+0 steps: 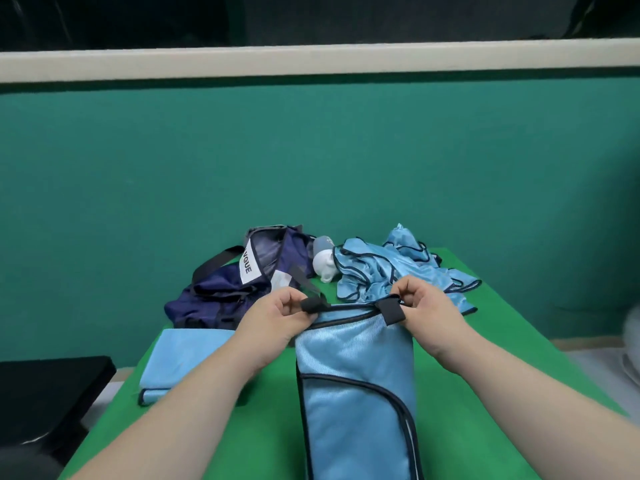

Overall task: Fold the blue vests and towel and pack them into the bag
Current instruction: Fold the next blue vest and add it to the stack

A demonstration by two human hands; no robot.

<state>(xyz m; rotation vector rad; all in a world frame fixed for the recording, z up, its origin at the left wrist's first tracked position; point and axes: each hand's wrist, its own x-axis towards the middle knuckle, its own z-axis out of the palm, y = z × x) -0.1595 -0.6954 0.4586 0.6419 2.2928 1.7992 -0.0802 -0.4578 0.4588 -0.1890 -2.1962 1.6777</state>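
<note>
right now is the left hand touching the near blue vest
Touching. Head view shows the left hand pinching the top corner strap of the near blue vest.

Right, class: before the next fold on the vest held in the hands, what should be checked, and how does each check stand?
1. The left hand pinches the far edge of the vest: ok.
2. The right hand pinches the same edge: ok.
3. The vest lies flat on the table: ok.
4. The towel is folded, left of the vest: ok.
5. The pile of vests is folded: not ok, crumpled.
6. The bag is open for packing: cannot tell.
</note>
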